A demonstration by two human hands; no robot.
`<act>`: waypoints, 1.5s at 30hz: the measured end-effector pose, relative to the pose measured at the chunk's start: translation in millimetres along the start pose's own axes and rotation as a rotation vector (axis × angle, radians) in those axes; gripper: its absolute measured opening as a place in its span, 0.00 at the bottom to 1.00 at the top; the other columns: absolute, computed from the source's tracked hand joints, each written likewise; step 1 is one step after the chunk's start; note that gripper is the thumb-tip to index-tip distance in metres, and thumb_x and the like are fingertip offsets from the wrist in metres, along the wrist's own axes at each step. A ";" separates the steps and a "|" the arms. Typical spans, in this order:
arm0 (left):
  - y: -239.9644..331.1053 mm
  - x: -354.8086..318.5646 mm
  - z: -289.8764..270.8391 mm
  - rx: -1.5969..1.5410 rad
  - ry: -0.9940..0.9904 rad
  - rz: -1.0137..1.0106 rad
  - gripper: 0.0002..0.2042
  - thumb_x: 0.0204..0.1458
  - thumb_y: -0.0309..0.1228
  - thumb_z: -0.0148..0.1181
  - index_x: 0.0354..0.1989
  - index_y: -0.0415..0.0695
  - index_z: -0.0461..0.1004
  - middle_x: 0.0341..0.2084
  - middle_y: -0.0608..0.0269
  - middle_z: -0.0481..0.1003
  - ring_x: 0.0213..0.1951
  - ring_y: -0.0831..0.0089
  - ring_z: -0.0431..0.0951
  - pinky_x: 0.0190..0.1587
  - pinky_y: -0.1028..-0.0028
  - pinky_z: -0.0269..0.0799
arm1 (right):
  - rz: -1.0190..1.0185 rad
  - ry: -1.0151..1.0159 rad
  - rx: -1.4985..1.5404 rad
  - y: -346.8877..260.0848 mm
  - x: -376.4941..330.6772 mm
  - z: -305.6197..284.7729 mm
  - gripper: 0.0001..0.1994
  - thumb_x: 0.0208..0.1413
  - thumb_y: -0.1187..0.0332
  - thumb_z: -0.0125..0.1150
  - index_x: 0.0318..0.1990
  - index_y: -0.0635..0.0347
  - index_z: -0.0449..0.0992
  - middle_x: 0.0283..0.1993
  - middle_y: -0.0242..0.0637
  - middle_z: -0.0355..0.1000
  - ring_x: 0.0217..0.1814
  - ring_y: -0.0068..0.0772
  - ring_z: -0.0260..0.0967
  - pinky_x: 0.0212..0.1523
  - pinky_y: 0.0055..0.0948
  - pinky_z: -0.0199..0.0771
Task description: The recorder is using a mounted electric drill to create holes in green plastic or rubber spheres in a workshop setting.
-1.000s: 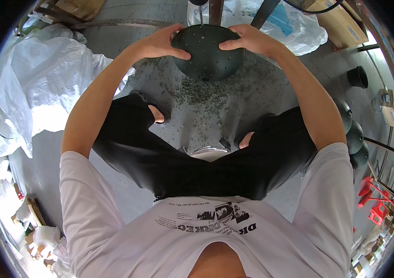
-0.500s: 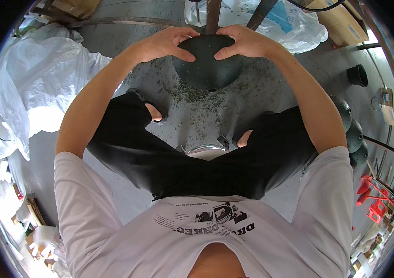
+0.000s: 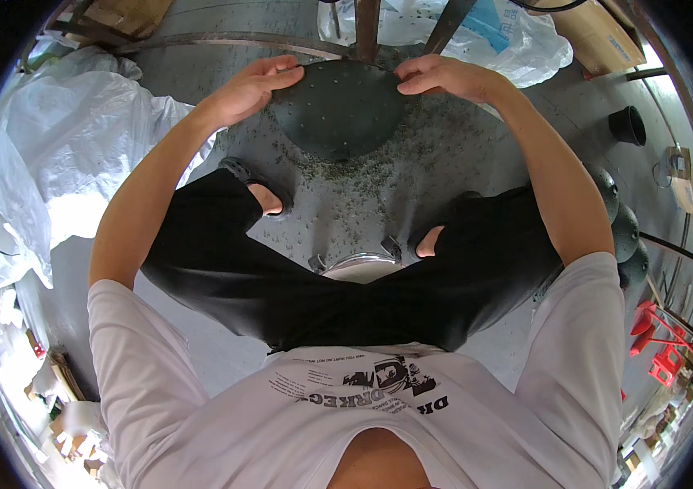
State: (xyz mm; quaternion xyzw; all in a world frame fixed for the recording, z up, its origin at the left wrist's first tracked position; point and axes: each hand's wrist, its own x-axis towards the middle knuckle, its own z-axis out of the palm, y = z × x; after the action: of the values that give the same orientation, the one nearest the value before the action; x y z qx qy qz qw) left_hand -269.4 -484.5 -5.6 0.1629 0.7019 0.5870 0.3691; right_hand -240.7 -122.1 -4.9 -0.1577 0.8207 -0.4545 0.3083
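Note:
In front of me, above the floor, is a dark green dome (image 3: 338, 114) dotted with small pale spots, which may be holes or studs. My left hand (image 3: 253, 88) pinches its upper left edge, thumb on the near side and fingers together. On the upper right edge, my right hand (image 3: 452, 77) grips with thumb and fingers; some fingertips are hidden behind it. The dome's far side and underside do not show. Small dark green bits (image 3: 363, 175) lie scattered over the floor below and around it.
Brown metal bars (image 3: 367, 33) stand just beyond the dome. Clear plastic sheeting (image 3: 102, 138) lies at the left, with a plastic bag (image 3: 526, 49) at the far right. More dark green domes (image 3: 624, 228) sit by my right leg, and a black pot (image 3: 628, 129) beyond. Red stools (image 3: 666, 363) stand right.
My hands have moved apart, from the dome's top to its two sides. The dome has shifted slightly left and turned, so more of its spotted surface shows.

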 end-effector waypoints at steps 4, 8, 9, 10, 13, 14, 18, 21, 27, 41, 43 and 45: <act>-13.1 -4.8 -14.4 -0.161 0.071 -0.013 0.21 0.63 0.44 0.59 0.57 0.41 0.70 0.50 0.71 0.73 0.52 0.79 0.70 0.58 0.75 0.60 | 0.017 0.035 0.099 -4.6 4.4 2.8 0.42 0.56 0.39 0.62 0.67 0.67 0.67 0.66 0.47 0.67 0.67 0.40 0.65 0.70 0.36 0.57; 5.8 -2.8 -9.5 0.000 0.056 -0.060 0.30 0.61 0.47 0.62 0.63 0.39 0.67 0.53 0.63 0.73 0.55 0.72 0.71 0.63 0.71 0.60 | 0.022 0.071 0.074 -4.7 13.2 2.0 0.41 0.57 0.39 0.61 0.66 0.67 0.68 0.65 0.47 0.69 0.66 0.39 0.66 0.68 0.36 0.58; 10.1 -2.0 -4.4 0.001 0.049 -0.058 0.30 0.61 0.47 0.62 0.63 0.39 0.67 0.53 0.63 0.73 0.55 0.72 0.71 0.63 0.71 0.60 | -0.034 0.090 0.098 -3.7 15.0 3.4 0.35 0.60 0.43 0.60 0.63 0.67 0.71 0.59 0.41 0.71 0.62 0.33 0.67 0.66 0.31 0.60; 13.6 0.4 2.2 0.172 0.087 -0.034 0.27 0.61 0.44 0.62 0.62 0.39 0.67 0.54 0.65 0.72 0.57 0.73 0.70 0.63 0.71 0.60 | -0.090 0.108 0.121 -2.5 16.2 4.1 0.30 0.64 0.47 0.59 0.59 0.66 0.74 0.54 0.34 0.74 0.58 0.27 0.68 0.63 0.27 0.61; 10.1 -1.4 8.2 0.361 0.146 0.055 0.30 0.55 0.44 0.68 0.62 0.42 0.68 0.55 0.63 0.72 0.59 0.71 0.70 0.64 0.70 0.61 | -0.129 0.094 0.067 -29.8 18.5 14.5 0.26 0.65 0.49 0.58 0.56 0.65 0.76 0.48 0.32 0.76 0.54 0.26 0.69 0.61 0.27 0.62; 10.5 2.2 13.7 0.375 0.142 0.132 0.36 0.50 0.47 0.73 0.64 0.43 0.67 0.54 0.58 0.74 0.59 0.68 0.71 0.65 0.69 0.61 | -0.127 0.096 0.068 -30.4 19.9 16.0 0.26 0.65 0.49 0.58 0.56 0.65 0.76 0.48 0.32 0.76 0.54 0.26 0.69 0.61 0.27 0.62; 23.2 10.5 37.9 0.615 0.120 0.311 0.38 0.44 0.45 0.77 0.63 0.44 0.68 0.55 0.54 0.73 0.60 0.64 0.72 0.65 0.67 0.63 | -0.101 0.111 0.016 -29.3 27.6 22.2 0.24 0.66 0.50 0.57 0.53 0.64 0.77 0.48 0.33 0.76 0.53 0.27 0.69 0.59 0.28 0.64; 33.0 4.4 50.8 0.709 0.206 0.308 0.42 0.39 0.46 0.80 0.62 0.43 0.67 0.53 0.51 0.74 0.58 0.60 0.73 0.63 0.65 0.65 | -0.122 0.092 0.010 -39.7 25.6 22.0 0.24 0.65 0.48 0.58 0.54 0.62 0.78 0.49 0.37 0.76 0.53 0.33 0.71 0.58 0.32 0.66; 30.8 9.2 34.6 0.605 0.226 0.206 0.44 0.37 0.47 0.82 0.60 0.38 0.66 0.51 0.51 0.74 0.55 0.64 0.74 0.58 0.67 0.69 | -0.195 0.163 -0.029 -30.3 24.2 16.0 0.36 0.53 0.41 0.67 0.58 0.65 0.75 0.51 0.45 0.76 0.53 0.42 0.73 0.56 0.35 0.70; 26.9 14.2 22.4 0.686 0.297 0.208 0.54 0.34 0.60 0.78 0.67 0.39 0.61 0.60 0.40 0.69 0.61 0.51 0.71 0.63 0.59 0.67 | -0.157 0.248 -0.045 -17.5 18.9 0.1 0.37 0.41 0.40 0.77 0.44 0.69 0.79 0.40 0.44 0.77 0.44 0.37 0.76 0.47 0.33 0.73; 27.9 16.2 23.0 0.681 0.311 0.194 0.51 0.37 0.56 0.79 0.66 0.41 0.62 0.58 0.45 0.70 0.60 0.55 0.71 0.62 0.61 0.67 | -0.170 0.279 -0.045 -11.4 21.8 -1.6 0.35 0.41 0.40 0.77 0.41 0.68 0.79 0.38 0.42 0.76 0.43 0.35 0.75 0.45 0.32 0.72; 26.7 17.3 19.9 0.676 0.327 0.176 0.47 0.39 0.52 0.79 0.66 0.44 0.63 0.56 0.51 0.72 0.59 0.60 0.72 0.61 0.64 0.68 | -0.184 0.306 -0.042 -14.3 23.4 -0.1 0.33 0.42 0.40 0.77 0.38 0.67 0.80 0.36 0.40 0.75 0.41 0.33 0.74 0.44 0.32 0.71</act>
State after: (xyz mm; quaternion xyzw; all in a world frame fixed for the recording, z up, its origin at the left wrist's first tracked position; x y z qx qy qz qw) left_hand -272.5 -452.1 13.2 0.2394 0.8888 0.3701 0.1258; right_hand -258.9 -142.4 -1.3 -0.1676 0.8493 -0.4825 0.1335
